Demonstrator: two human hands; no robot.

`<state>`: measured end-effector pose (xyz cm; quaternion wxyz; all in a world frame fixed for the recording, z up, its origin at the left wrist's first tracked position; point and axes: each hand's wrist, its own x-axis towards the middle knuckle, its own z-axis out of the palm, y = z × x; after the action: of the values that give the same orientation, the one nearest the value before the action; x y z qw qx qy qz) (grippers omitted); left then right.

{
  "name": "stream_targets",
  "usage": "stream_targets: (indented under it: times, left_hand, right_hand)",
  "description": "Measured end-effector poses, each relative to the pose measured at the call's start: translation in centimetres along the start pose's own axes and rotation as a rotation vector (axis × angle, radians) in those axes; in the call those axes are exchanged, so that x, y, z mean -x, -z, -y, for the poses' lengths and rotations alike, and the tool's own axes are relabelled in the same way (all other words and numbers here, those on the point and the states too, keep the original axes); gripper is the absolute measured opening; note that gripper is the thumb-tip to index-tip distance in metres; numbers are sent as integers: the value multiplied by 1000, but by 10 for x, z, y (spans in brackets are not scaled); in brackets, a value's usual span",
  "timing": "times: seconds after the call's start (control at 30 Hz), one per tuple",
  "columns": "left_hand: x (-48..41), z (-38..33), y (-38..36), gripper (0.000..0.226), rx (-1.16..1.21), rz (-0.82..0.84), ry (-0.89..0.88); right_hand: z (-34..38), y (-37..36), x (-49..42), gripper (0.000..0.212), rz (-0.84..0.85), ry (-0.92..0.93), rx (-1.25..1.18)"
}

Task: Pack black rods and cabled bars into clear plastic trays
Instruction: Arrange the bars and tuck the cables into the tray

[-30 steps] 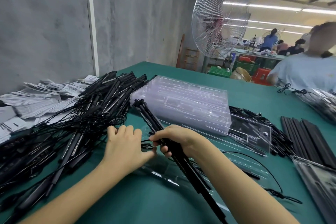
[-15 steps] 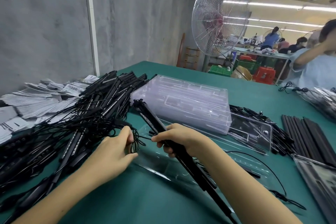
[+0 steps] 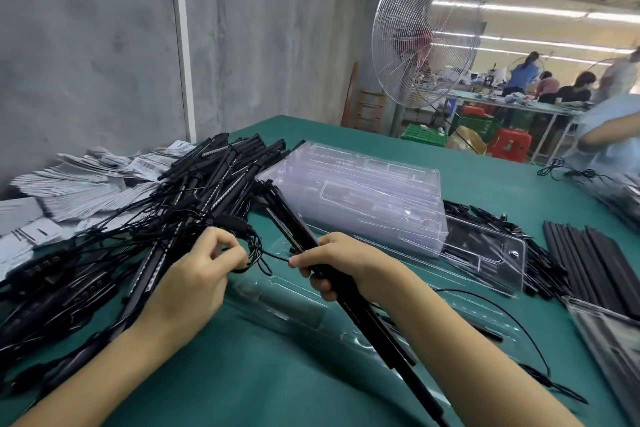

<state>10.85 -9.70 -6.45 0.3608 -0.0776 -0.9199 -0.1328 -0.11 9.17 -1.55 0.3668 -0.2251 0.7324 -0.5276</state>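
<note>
Two hands are engaged, both over the open clear tray (image 3: 291, 305) lying flat at the middle of the counter (image 3: 242, 385).

Right hand (image 3: 346, 263): closed round a cabled bar (image 3: 287, 215), possibly two held together; cannot separate them. The bar runs from 11 o'clock down to 5 o'clock, tilted above the tray and not yet seated.

Left hand (image 3: 194, 277): thumb and fingers (image 3: 221, 241) pinch the thin cable (image 3: 266, 255) that loops between the two hands.

Step, as judged: gathering the cable before the bar goes into a tray channel. This tray looks barely started; only a thin wire and one dark piece show in it, toward 4 o'clock.

Next move calls for:
- coiling the slack small enough for a pocket
- turning the bar parallel to the moulded channels
- pressing it down level

Risk: the cable may snag on the neighbouring heap.

Supply:
- pile of cabled bars (image 3: 145, 218) at 9 to 10 o'clock, wires tangled
- stack of clear trays (image 3: 363, 198) at 12 to 1 o'clock
- black rods (image 3: 595, 253) side by side at 3 o'clock

Surface: green covering, with printed leaflets (image 3: 69, 184) fanned at 10 o'clock near the grey wall (image 3: 86, 45).

Room: workshop. A large wire-caged fan (image 3: 426, 31) stands past the counter at 1 o'clock, with strip lights overhead. Several people (image 3: 526, 74) work at a far bench. One nearer person at 2 o'clock is blurred.
</note>
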Motion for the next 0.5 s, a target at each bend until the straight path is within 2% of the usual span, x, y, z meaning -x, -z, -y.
stream_targets:
  times: [0.1, 0.27, 0.37, 0.5]
  left_hand:
    - [-4, -1, 7, 31, -52, -135, -27]
    - [-20, 1, 21, 13, -185, -257, -211]
    - [-32, -6, 21, 34, -201, -223, -235]
    - [-37, -18, 7, 42, -178, -148, -128]
  right_hand:
    - [0, 1, -1, 24, -10, 1, -20]
    - [-4, -8, -3, 19, -29, -6, 110]
    - [-4, -16, -4, 10, 2, -8, 200]
    - [-3, -17, -4, 20, -19, -24, 174]
